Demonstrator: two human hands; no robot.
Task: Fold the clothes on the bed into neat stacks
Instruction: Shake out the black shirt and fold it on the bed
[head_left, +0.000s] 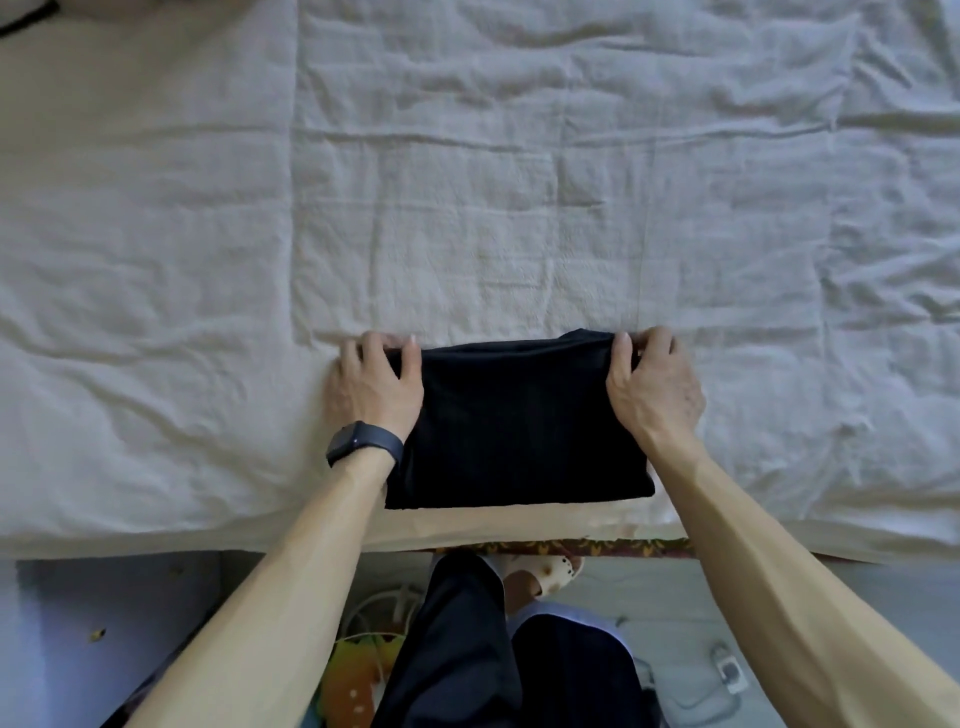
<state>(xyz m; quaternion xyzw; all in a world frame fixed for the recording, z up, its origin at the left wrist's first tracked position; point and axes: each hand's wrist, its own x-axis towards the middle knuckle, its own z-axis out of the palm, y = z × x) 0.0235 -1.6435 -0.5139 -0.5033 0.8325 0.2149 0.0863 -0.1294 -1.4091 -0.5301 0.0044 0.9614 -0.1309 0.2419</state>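
Note:
A black garment (519, 426), folded into a rectangle, lies on the white bedsheet (467, 208) near the bed's front edge. My left hand (371, 387) pinches its far left corner, thumb on top of the cloth. A dark watch sits on that wrist. My right hand (652, 384) pinches the far right corner, where the cloth bunches up a little. Both forearms reach in from below, one on each side of the garment.
The bed's front edge (208, 545) runs across below the garment. On the floor under it are my dark trouser legs (493, 649), a light slipper (545, 571), white cables and a power strip (727, 673), and an orange-green toy (353, 675). A dark strap (26, 18) lies at the top left.

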